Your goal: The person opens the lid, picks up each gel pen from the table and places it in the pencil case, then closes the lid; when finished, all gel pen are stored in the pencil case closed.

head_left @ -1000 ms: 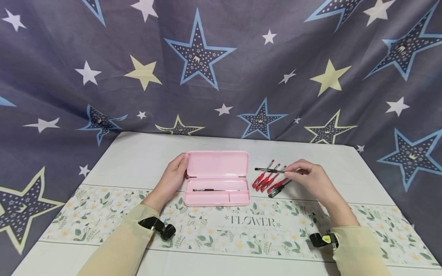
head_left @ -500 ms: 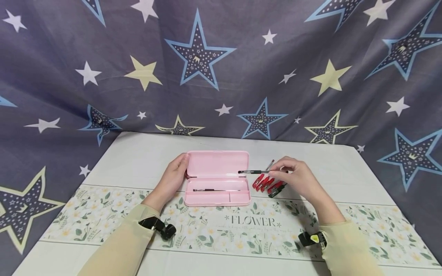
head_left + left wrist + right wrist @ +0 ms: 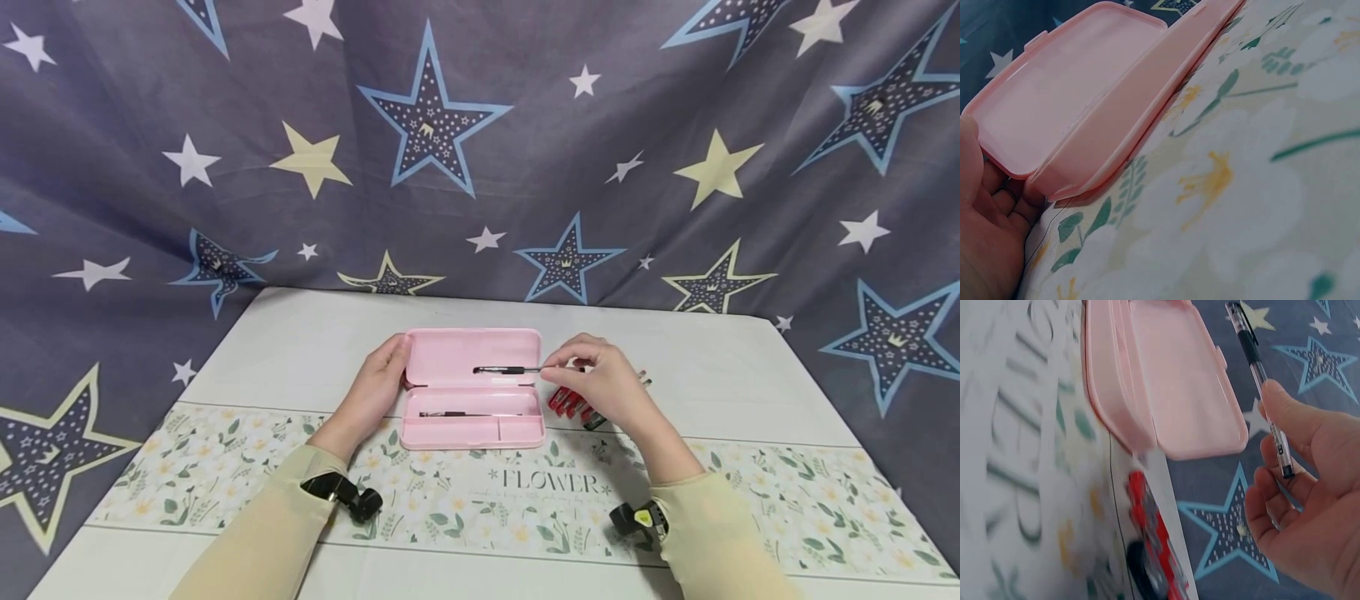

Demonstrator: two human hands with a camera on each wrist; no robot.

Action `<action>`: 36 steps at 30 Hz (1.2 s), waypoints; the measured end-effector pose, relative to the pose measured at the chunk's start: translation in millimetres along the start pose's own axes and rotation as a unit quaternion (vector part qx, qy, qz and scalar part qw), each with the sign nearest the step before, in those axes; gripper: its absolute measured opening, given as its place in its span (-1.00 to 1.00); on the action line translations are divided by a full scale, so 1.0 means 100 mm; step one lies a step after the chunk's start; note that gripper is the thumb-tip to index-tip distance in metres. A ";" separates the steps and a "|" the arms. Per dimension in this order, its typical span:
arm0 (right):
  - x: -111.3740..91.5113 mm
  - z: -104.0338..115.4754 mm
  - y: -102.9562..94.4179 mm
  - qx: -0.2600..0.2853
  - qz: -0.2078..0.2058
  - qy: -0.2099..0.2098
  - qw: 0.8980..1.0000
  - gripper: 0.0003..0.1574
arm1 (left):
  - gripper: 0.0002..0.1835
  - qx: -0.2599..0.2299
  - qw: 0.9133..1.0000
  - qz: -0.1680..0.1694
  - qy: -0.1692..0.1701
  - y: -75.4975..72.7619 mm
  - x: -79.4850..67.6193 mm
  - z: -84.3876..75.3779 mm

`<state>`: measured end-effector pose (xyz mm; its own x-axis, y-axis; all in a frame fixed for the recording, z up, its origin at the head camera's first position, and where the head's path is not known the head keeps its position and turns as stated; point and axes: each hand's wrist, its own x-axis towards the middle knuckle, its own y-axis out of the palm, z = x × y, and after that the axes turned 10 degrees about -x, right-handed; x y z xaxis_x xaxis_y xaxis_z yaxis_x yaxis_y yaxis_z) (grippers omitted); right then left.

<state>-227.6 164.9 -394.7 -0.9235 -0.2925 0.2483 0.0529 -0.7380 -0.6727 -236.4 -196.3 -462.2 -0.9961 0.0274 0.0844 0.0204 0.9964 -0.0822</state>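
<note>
A pink pencil case point(image 3: 457, 350) lies unfolded on the table, its lid raised at the back. My left hand point(image 3: 371, 379) grips the lid's left end, thumb on the inner face and fingers behind. One black pen point(image 3: 453, 413) rests lengthwise in the case's back compartment. My right hand point(image 3: 600, 383) pinches another black pen point(image 3: 502, 370) by its rear end between thumb and fingers. That pen is level, its capped end pointing left, and overlaps the lid in the head view. In the right wrist view the clear barrel point(image 3: 1266, 394) shows above the table.
Several red pens point(image 3: 567, 403) and a dark-capped pen point(image 3: 595, 420) lie just right of the case, partly hidden under my right hand. A floral cloth band point(image 3: 450, 500) runs across the white table point(image 3: 330, 325). A star-patterned curtain point(image 3: 525, 208) hangs behind.
My right hand has carried the black pen leftward from above the red pens to in front of the pencil case lid. The left hand and case have stayed put.
</note>
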 end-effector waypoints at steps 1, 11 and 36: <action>0.01 0.03 0.02 -0.001 -0.001 0.002 1.000 -0.89 | -0.42 0.000 1.000 0.001 0.000 0.00 0.00 0.00; 0.03 0.24 0.29 -0.014 -0.011 -0.002 1.000 -0.92 | -0.48 -0.003 1.000 -0.001 -0.006 0.07 -0.10 -0.21; 0.00 0.34 0.80 -0.060 0.029 0.034 0.997 -0.82 | -0.49 -0.007 1.000 -0.003 -0.011 0.09 -0.15 -0.31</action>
<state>-210.8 84.9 -424.7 -0.9439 -0.2885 0.1609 0.0654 -0.6408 -0.7650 -218.2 -185.3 -433.8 -0.9978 0.0198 0.0631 0.0154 0.9975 -0.0684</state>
